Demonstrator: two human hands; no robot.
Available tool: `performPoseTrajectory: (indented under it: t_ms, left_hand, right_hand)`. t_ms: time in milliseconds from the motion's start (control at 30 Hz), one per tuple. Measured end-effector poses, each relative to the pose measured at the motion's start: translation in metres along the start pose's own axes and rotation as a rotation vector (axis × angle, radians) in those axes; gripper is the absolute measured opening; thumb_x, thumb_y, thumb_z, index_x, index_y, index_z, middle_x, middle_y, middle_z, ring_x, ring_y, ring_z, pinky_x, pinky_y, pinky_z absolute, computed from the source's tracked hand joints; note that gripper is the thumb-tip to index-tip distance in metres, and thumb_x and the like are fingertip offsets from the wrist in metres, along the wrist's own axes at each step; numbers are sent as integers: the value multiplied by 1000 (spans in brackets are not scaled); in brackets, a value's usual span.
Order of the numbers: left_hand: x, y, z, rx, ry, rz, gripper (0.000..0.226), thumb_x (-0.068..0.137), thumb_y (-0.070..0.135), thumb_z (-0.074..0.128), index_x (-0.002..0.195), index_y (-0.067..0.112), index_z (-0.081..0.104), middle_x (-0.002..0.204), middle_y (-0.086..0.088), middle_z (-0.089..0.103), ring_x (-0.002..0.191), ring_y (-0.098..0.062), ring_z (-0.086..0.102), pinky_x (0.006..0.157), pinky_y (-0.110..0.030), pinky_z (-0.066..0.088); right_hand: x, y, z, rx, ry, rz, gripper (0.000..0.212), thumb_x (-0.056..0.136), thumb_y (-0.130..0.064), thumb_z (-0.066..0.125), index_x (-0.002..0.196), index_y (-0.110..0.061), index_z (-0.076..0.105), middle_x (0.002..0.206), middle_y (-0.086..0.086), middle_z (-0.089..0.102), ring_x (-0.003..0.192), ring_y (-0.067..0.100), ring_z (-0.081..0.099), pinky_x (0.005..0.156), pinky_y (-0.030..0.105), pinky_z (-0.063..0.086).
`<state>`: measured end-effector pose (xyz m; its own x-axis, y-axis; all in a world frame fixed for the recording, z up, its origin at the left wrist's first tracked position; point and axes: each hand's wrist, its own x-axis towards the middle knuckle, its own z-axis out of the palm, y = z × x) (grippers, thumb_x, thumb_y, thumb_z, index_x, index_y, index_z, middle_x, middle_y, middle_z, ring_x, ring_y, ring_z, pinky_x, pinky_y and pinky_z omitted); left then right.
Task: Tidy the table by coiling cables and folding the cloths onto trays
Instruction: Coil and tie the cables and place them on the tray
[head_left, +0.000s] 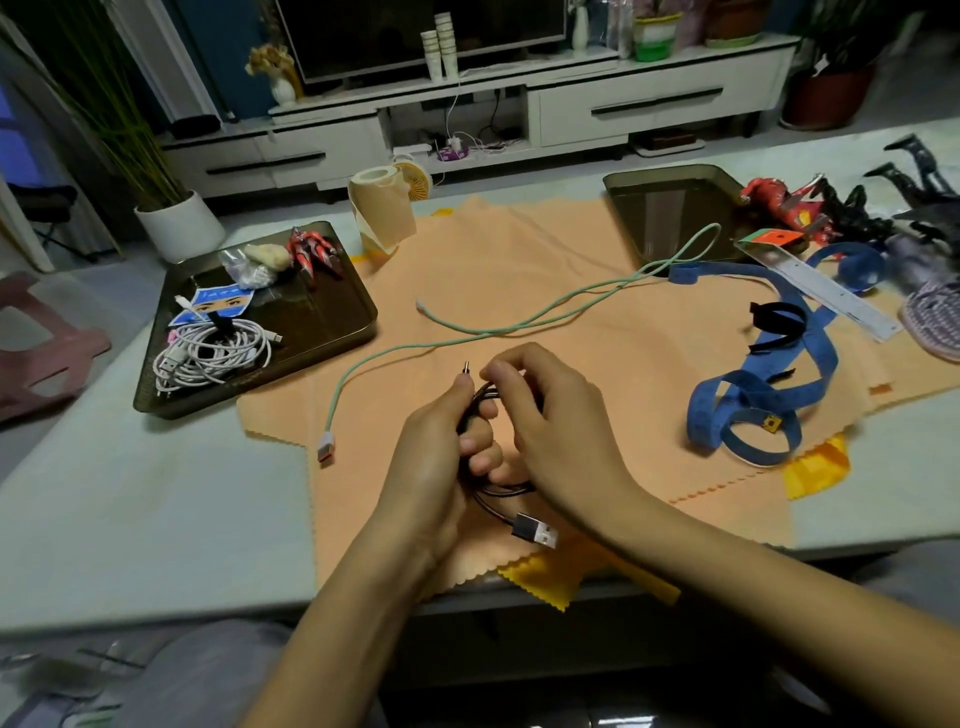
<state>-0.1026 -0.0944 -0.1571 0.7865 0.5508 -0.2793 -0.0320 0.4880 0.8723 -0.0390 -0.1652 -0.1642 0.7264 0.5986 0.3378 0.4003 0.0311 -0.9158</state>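
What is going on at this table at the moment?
A person is coiling a black USB cable with both hands: the left hand grips the loops, the right hand holds the cable near the top. A white cable bundle already lies on the left tray. The mint-green cable and the blue tape measure lie loose on the orange cloth.

The peach cloth (519, 249) had a zigzag edge. The mint-green cable (618, 282) lay at twelve o'clock, the black cable (522, 526) at six, the blue tape (727, 383) at three.

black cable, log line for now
left hand: grips black cable | right hand: holds same cable | green cable: loose on cloth | white cable: coiled on tray
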Motion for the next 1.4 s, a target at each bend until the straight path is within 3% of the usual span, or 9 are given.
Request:
performPoseTrajectory:
  t_ms: [200, 467, 500, 533, 567, 767, 900, 1133, 1400]
  left_hand:
    - [-2, -12, -1, 271, 241, 145, 55, 98, 40, 39, 48, 18, 45, 37, 4, 39, 33, -9, 38, 37, -16, 32]
    - [5, -14, 7, 429, 303, 408, 35, 101, 26, 34, 84, 22, 64, 41, 3, 50, 45, -22, 42, 44, -27, 30]
    - [4, -15, 8, 455, 288, 434, 31, 101, 22, 34, 97, 22, 65, 58, -9, 65, 78, -11, 39, 51, -39, 42]
    - [3, -14, 9, 499, 276, 447, 29, 101, 19, 34, 112, 20, 62, 87, -28, 66, 108, -50, 45, 66, -56, 46]
    - [2, -13, 10, 534, 262, 455, 31, 101, 17, 34, 124, 19, 56, 108, -38, 54, 112, -54, 39, 80, -63, 42]
    - [10, -11, 13, 711, 186, 497, 27, 100, 19, 32, 111, 16, 56, 45, 15, 50, 43, 2, 46, 45, -17, 31]
    - [17, -10, 29, 690, 110, 394, 24, 101, 22, 31, 97, 16, 53, 50, 8, 41, 40, 0, 40, 45, -20, 27]
    - [12, -32, 51, 530, 242, 421, 50, 98, 43, 28, 69, 14, 56, 40, 7, 46, 46, -6, 48, 47, -16, 38]
    - [3, -29, 52, -154, 87, 144, 35, 96, 41, 39, 78, 13, 50, 45, 8, 43, 47, -9, 49, 55, -25, 42]
  right_hand:
    - [-8, 9, 7, -495, 87, -554, 17, 88, -21, 53, 79, -6, 55, 65, 13, 52, 57, 31, 52, 45, 33, 43]
    - [3, 13, 3, -99, 35, -4, 12, 96, -16, 48, 89, -16, 57, 75, -14, 58, 66, -2, 55, 62, 14, 40]
    - [5, 15, 1, -90, 25, 13, 15, 96, -16, 47, 92, -13, 61, 78, -11, 60, 71, 3, 56, 68, 22, 42]
    - [5, 15, 0, -74, 16, 25, 19, 97, -16, 46, 93, -12, 63, 78, -11, 60, 74, 8, 56, 70, 27, 42]
    - [4, 14, -1, -39, -7, 36, 22, 97, -18, 44, 91, -12, 65, 72, -13, 58, 71, 9, 55, 69, 27, 40]
    - [12, 5, -14, 196, -140, 258, 40, 92, -38, 53, 59, -15, 53, 40, -9, 40, 40, 6, 35, 43, 19, 28]
    - [23, 6, -28, 377, -167, 577, 42, 90, -34, 54, 52, -18, 45, 35, -8, 32, 32, 8, 29, 35, 17, 23]
    - [34, 17, -37, 53, 281, 301, 37, 94, -19, 40, 58, -11, 37, 53, 5, 37, 55, 22, 35, 53, 31, 30]
    - [36, 17, -32, 82, 234, 303, 39, 98, -29, 39, 62, -14, 42, 56, 4, 40, 54, 18, 39, 54, 31, 35]
